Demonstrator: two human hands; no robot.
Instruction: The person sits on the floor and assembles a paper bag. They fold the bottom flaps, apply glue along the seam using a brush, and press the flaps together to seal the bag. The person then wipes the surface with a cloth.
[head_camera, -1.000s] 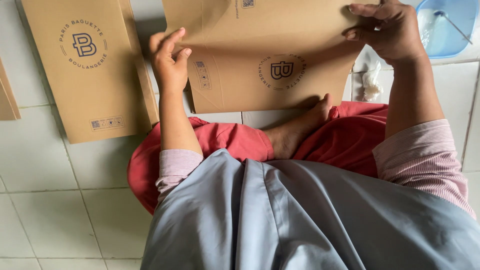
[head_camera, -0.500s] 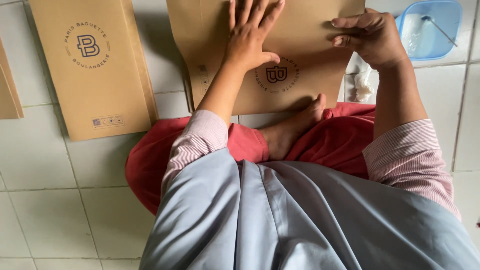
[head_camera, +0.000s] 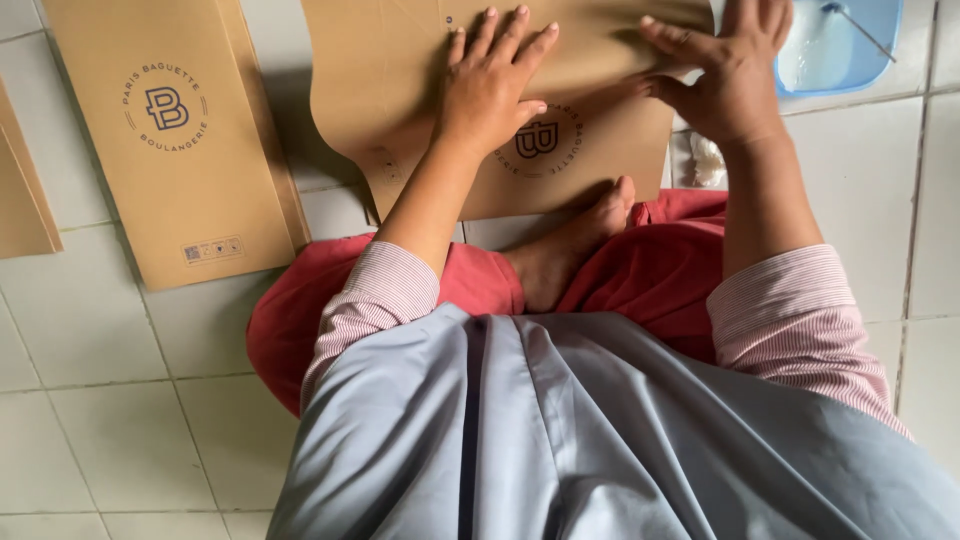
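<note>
A flat brown paper bag (head_camera: 400, 90) with a round dark logo lies on the white tiled floor in front of me. My left hand (head_camera: 492, 85) rests flat on it, palm down, fingers spread, just left of the logo. My right hand (head_camera: 728, 75) presses on the bag's right part with its fingers splayed and bent. My bare foot (head_camera: 565, 245) lies just below the bag's near edge, between red trouser legs.
A stack of similar brown paper bags (head_camera: 180, 140) lies to the left, and the edge of another bag (head_camera: 22, 190) shows at the far left. A blue plastic tub (head_camera: 835, 45) with a thin stick stands at the top right. A small white crumpled piece (head_camera: 707, 160) lies beside the bag.
The bag was held up in both hands and is now laid on the floor. My left hand moved from its left edge onto its middle, and my right hand came down onto its right part.
</note>
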